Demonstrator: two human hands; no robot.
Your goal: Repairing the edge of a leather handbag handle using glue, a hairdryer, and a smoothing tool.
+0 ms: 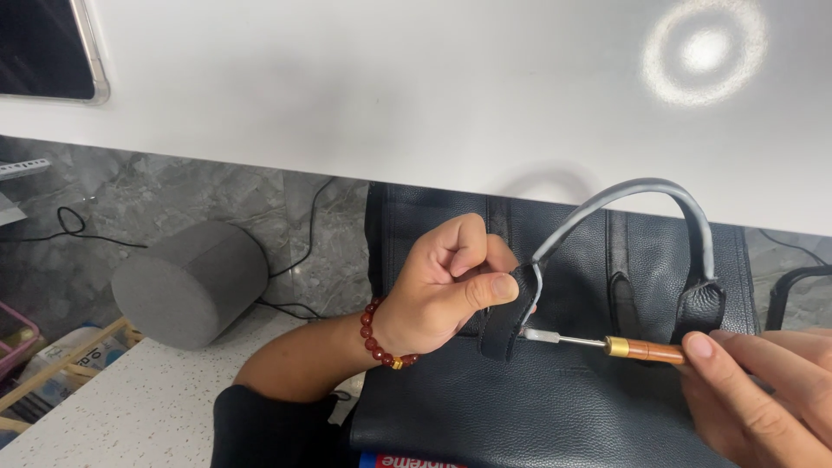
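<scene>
A dark navy pebbled-leather bag (537,407) lies in front of me, with an arched handle (641,192) whose edge looks grey. My left hand (446,286), with a red bead bracelet on the wrist, pinches the handle's left end tab (511,316) between thumb and fingers. My right hand (763,390) grips a small tool with a wooden shaft (646,349), a brass collar and a thin metal tip. The tip (542,335) touches the edge of the pinched tab.
A white tabletop (390,87) spans the top, with a bright lamp reflection at upper right. A grey cylindrical object (191,282) rests below on the left, near black cables on the grey marbled floor. A speckled white surface (113,407) sits under my left forearm.
</scene>
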